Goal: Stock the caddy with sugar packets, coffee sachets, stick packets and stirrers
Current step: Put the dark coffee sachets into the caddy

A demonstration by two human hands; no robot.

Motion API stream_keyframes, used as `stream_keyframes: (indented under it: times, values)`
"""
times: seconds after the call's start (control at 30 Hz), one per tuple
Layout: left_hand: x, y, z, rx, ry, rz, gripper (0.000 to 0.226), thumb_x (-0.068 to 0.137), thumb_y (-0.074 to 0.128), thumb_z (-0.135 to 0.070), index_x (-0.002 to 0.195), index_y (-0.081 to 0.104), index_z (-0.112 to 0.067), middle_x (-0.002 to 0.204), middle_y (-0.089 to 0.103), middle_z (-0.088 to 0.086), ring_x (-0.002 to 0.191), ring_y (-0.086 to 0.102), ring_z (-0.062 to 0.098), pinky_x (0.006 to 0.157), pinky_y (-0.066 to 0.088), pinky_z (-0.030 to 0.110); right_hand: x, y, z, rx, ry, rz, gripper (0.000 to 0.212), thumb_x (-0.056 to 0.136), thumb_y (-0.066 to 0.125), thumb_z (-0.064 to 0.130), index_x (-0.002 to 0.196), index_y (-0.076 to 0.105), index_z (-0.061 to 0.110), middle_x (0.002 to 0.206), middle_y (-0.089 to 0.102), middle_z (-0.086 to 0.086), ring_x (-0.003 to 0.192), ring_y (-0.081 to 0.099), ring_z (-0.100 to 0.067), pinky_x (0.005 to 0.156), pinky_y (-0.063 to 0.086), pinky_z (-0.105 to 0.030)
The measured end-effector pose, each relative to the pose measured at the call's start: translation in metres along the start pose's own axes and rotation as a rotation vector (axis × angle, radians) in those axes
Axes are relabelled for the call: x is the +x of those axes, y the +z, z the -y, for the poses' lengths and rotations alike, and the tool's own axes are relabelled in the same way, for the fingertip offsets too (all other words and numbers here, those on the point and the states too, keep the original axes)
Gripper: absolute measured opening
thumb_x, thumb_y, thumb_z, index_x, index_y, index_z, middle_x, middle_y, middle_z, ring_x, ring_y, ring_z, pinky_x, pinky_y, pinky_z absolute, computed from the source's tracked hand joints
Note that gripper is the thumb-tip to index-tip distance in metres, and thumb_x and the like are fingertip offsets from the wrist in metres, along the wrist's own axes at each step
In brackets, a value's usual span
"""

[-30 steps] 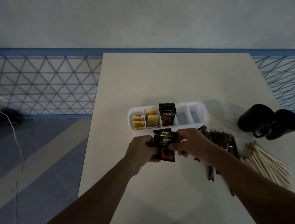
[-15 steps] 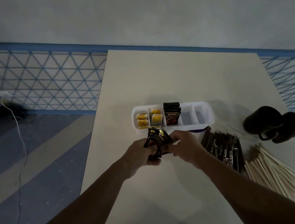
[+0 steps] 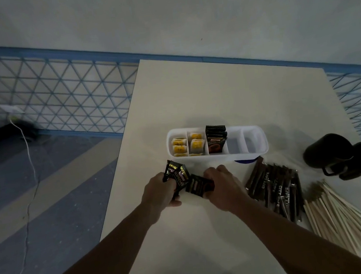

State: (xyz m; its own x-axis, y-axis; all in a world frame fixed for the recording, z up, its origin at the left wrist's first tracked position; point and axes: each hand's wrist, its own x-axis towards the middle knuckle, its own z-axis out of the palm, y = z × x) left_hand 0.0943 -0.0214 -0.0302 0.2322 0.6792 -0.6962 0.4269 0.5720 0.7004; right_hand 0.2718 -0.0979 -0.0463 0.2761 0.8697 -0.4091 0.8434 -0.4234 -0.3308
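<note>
A white caddy (image 3: pixel 260 149) stands mid-table. Its two left compartments hold yellow sugar packets (image 3: pixel 188 146), the third holds black coffee sachets (image 3: pixel 216 140), and the two right ones look empty. Just in front of it, my left hand (image 3: pixel 160 192) grips a small bunch of black coffee sachets (image 3: pixel 177 174), tilted to the left. My right hand (image 3: pixel 223 186) pinches another coffee sachet (image 3: pixel 200 185) lying between the hands. Brown stick packets (image 3: pixel 275 187) lie in a pile right of my right hand. Wooden stirrers (image 3: pixel 334 213) are fanned out at the right front.
Two black mugs (image 3: pixel 345 157) lie on their sides at the table's right edge. The table's left edge runs close to my left forearm, with floor and a white cable (image 3: pixel 30 169) beyond. A wall with a blue mesh pattern is behind the table.
The sachets held together between both hands have split: my left hand has tilted its bunch leftward, and my right hand now holds a separate sachet lower down. The view has shifted left.
</note>
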Motion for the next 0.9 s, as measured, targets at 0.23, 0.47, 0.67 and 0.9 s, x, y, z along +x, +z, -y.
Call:
stream_keyframes:
  times: [0.23,0.47,0.67,0.9]
  values:
    - [-0.005,0.013,0.004,0.028,-0.035,0.032,0.020,0.095,0.048,-0.022,0.106,0.059,-0.011,0.098,0.068,0.015,0.075,0.073,0.033,0.073,0.062,0.048,-0.008,-0.006,-0.009,0.030,0.037,0.079,0.014,0.075,0.068,0.018,0.079,0.055,0.024,0.088,0.059,0.001,0.082,0.058,-0.024,0.066,0.053,-0.035]
    - [-0.006,0.024,0.010,0.096,-0.014,0.045,0.017,0.095,0.050,-0.020,0.108,0.058,-0.011,0.100,0.067,0.011,0.069,0.074,0.028,0.077,0.061,0.048,-0.017,-0.007,-0.015,0.014,0.129,0.113,0.014,0.079,0.063,0.024,0.093,0.060,0.020,0.091,0.064,-0.003,0.081,0.063,-0.025,0.072,0.059,-0.039]
    - [-0.008,0.028,0.009,0.055,-0.008,0.084,0.018,0.095,0.052,-0.007,0.112,0.058,-0.010,0.103,0.065,0.010,0.079,0.073,0.031,0.077,0.061,0.048,-0.024,-0.005,-0.019,0.165,0.208,0.153,0.017,0.080,0.057,0.011,0.089,0.071,0.018,0.087,0.066,-0.001,0.079,0.064,-0.019,0.067,0.057,-0.030]
    - [-0.017,0.036,0.001,-0.005,0.064,0.221,0.020,0.101,0.046,-0.007,0.119,0.053,-0.008,0.117,0.062,0.014,0.096,0.068,0.029,0.080,0.060,0.045,-0.026,-0.033,-0.022,0.938,0.322,0.239,0.007,0.092,0.061,-0.003,0.087,0.061,0.002,0.070,0.064,-0.018,0.049,0.057,-0.021,0.044,0.041,-0.026]
